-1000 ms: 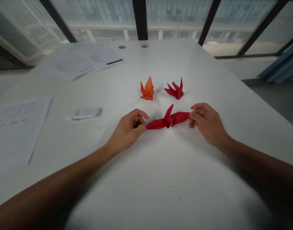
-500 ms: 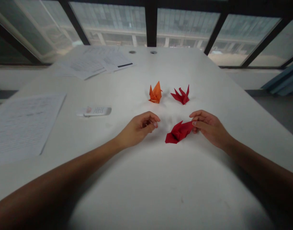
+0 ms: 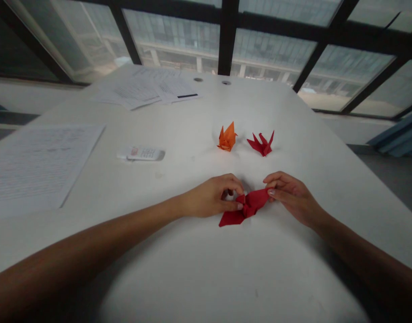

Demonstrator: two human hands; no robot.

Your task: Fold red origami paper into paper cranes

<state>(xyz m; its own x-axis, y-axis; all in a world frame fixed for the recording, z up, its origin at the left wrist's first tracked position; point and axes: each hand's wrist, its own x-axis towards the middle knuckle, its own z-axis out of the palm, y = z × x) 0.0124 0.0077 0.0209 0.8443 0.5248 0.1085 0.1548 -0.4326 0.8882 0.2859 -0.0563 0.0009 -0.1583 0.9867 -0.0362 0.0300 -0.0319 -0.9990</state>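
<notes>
In the head view, the person's left hand (image 3: pixel 211 199) lay on the white table (image 3: pixel 206 273) with its fingers curled and its thumb pressed against the left part of a red paper figure (image 3: pixel 247 208), pinching it there; the right hand (image 3: pixel 291 197) met it from the other side, fingers bent and thumb and forefinger closed on the figure's right tip; both forearms reached in from the bottom corners of the view; the red paper figure sat between the two hands, near the middle of the table, with one flat pointed flap spread on the surface towards the person and the rest bunched into folds, though the folds under the left fingers were too shadowed to make out clearly; farther back, well apart from the hands, an orange paper crane (image 3: pixel 227 137) stood with its points up, and just to its right stood a smaller red paper crane (image 3: pixel 261 144), the two near each other but not touching; to the left of them a white remote control (image 3: pixel 142 154) lay flat; a large printed sheet (image 3: pixel 37 166) rested by the table's left edge; a loose stack of papers (image 3: pixel 148 89) lay at the far end, beside two round cable holes (image 3: pixel 198 79); beyond the table, dark-framed windows (image 3: pixel 172 36) filled the background.
</notes>
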